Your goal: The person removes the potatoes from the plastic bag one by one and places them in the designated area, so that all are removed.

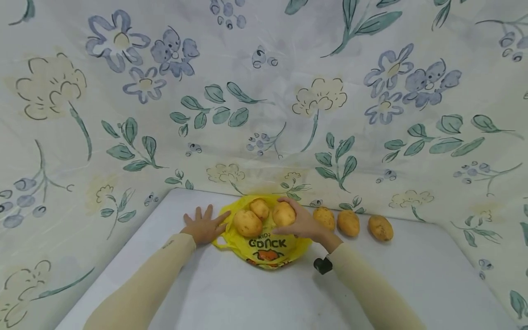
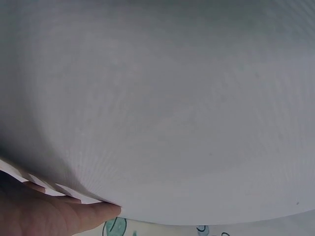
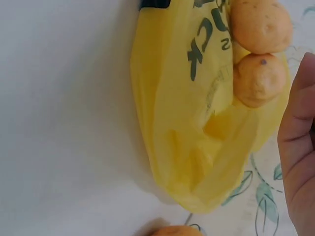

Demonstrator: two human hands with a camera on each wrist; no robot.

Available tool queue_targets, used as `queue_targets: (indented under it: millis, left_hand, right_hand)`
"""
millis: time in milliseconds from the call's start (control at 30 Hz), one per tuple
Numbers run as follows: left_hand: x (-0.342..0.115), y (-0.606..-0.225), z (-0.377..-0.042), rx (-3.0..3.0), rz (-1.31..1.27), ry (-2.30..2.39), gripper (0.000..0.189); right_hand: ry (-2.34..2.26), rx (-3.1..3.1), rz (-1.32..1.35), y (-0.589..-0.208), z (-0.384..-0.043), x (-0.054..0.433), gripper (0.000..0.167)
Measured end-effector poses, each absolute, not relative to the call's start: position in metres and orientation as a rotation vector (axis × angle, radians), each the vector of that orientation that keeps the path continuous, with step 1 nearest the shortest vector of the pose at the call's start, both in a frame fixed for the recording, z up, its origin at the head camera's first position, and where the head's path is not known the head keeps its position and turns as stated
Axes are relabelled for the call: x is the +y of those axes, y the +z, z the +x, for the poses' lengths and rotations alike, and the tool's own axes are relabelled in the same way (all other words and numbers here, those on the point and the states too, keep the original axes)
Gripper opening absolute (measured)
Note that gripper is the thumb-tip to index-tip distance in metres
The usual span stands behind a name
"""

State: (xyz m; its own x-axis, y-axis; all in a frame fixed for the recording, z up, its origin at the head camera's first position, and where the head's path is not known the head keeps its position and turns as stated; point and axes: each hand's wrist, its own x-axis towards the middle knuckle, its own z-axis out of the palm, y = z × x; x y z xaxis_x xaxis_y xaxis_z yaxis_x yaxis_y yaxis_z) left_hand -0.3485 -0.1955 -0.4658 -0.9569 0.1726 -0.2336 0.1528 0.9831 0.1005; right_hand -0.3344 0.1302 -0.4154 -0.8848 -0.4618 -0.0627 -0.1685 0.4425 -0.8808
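Note:
A yellow plastic bag with dark lettering lies flat on the white table. Two potatoes rest on it, a larger potato and a smaller potato behind it. My right hand grips another potato over the bag's right part. Spread-fingered, my left hand presses on the table, its thumb side at the bag's left edge by a handle loop. In the right wrist view, fingers show at the right edge beside the bag; the gripped potato is out of that view.
To the right of the bag stand three more potatoes in a row: one potato close by, a middle potato and a far potato. A flowered cloth rises behind the white table.

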Motion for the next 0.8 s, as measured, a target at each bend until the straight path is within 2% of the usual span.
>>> queue_targets:
  millis: [300, 800]
  left_hand:
    - [-0.195, -0.465, -0.348, 2.882, 0.24, 0.115, 0.065]
    - [-0.193, -0.468, -0.35, 2.889, 0.238, 0.102, 0.066]
  right_hand:
    - [-1.423, 2.433, -0.606, -0.406, -0.332, 0.138, 0.087]
    - [-1.356, 2.489, -0.62, -0.395, -0.328, 0.158, 0.086]
